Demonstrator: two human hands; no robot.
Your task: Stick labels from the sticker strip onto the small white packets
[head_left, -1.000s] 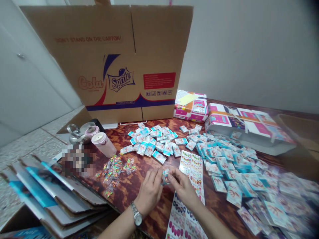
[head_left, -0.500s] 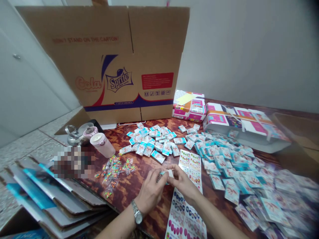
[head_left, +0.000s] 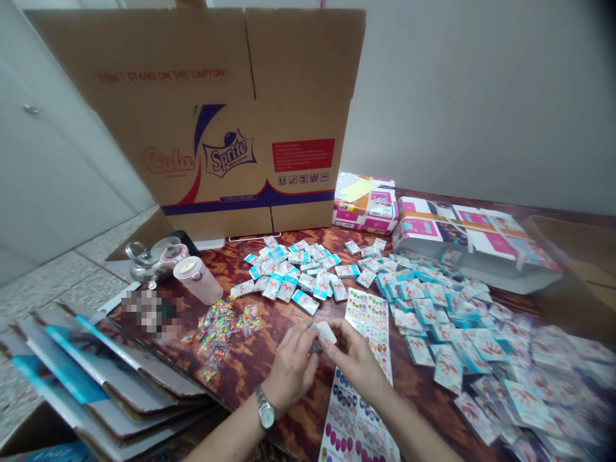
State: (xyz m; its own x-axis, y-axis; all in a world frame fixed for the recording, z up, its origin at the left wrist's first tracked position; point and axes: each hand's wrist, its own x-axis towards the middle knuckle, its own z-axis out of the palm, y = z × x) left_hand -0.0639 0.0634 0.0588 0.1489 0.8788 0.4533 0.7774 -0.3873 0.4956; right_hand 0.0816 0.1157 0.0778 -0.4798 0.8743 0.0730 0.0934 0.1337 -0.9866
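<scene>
Over the table's front part, both my hands are closed around one small white and light-blue cardboard box [head_left: 325, 333]. My left hand [head_left: 291, 364], with a metal watch on its wrist, grips the box's left side. The thumb and fingers of my right hand [head_left: 353, 355] pinch its right side, where a white face or flap shows. My fingers hide much of the box. Beneath the right hand lies a long sticker sheet [head_left: 368, 314] printed with rows of colourful ovals. Similar small boxes [head_left: 289, 269] lie in a heap just beyond.
A larger heap of small boxes [head_left: 447, 321] spreads right. Small candy packets [head_left: 219, 327], a pink-white jar [head_left: 198, 280] and a glass teapot [head_left: 147, 263] stand left. Behind rises a big carton [head_left: 289, 77], beside pink boxes [head_left: 366, 208]. Cardboard sheets [head_left: 110, 372] lean front left.
The small box has turned in my fingers, so more of a white face or flap shows. My right hand has shifted slightly, its fingers now behind the box.
</scene>
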